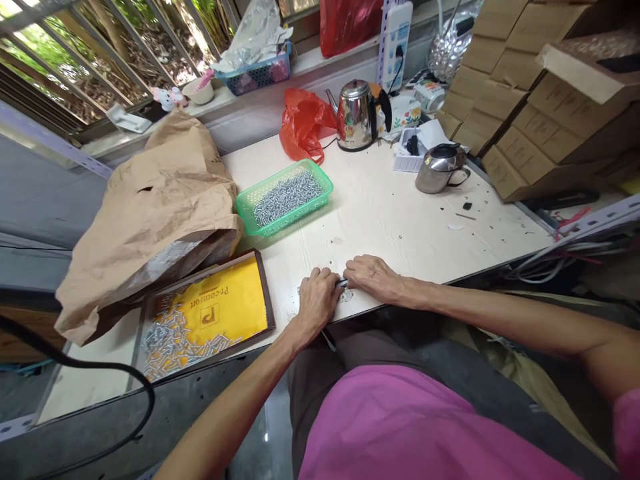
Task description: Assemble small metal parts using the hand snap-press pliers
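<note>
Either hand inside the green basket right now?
No, the left hand and right hand are close together near the table's front edge, with the green basket set apart beyond them.

Sm. rod (343,283) btwn L hand (319,297), R hand (371,277).

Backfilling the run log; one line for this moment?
left hand: holding slim piece | right hand: at its other end, hold unclear | green basket: small metal pins | tray: loose pins on yellow sheet

Green basket (285,223), yellow printed sheet (245,283), silver screws (290,195), red bag (305,123)
</note>
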Tool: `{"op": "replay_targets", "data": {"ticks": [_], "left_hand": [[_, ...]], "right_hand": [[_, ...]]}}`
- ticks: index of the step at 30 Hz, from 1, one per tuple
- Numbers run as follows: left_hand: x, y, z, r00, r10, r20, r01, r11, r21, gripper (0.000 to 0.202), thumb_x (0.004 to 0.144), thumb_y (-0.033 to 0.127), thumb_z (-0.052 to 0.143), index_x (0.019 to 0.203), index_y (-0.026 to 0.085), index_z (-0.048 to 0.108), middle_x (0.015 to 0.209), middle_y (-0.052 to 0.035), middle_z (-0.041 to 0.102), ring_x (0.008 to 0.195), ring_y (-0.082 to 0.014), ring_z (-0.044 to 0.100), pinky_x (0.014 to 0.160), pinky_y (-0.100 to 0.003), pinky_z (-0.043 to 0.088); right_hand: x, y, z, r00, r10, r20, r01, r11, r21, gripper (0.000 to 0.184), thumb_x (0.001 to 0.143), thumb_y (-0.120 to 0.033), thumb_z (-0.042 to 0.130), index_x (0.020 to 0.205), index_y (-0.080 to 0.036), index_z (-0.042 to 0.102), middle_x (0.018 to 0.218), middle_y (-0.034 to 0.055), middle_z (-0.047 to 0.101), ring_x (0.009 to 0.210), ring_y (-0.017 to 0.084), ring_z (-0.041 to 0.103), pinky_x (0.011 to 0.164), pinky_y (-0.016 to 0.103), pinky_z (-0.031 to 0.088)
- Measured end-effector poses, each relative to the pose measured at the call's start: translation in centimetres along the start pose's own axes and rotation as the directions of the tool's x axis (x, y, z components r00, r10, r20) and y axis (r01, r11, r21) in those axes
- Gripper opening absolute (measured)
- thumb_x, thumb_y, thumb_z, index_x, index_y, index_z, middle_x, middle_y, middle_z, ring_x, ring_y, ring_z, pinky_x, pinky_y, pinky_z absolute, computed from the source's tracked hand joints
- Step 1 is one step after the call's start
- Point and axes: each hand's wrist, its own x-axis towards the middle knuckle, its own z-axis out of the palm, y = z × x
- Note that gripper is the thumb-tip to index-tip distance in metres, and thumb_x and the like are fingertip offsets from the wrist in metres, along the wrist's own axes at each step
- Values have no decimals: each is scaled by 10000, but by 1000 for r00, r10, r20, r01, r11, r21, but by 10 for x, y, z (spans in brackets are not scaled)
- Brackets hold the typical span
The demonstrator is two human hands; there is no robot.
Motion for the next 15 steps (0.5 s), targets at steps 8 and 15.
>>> {"op": "replay_targets", "data": {"ticks": [8,15], "left_hand": [[-27,18,31,966,-25,-258,0,995,-98,426,895,177,513,1306,75,465,1403,-170,472,1328,-301,390,1067,-438,394],[-50,51,51,941,-6,-339,-91,959,-269,398,943,373,454,1282,171,503,1348,-95,552,1318,-281,435,1108,-487,354]], "right_hand": [[5,29,-23,988,-148,42,141,981,133,448,865,-480,609,1132,-120,606,1015,124,593,927,237,548,802,324,406],[32,37,-12,1000,-3,-27,4,1000,15,153,923,-222,514,952,-167,654,956,80,624,920,216,540,766,313,367]]}}
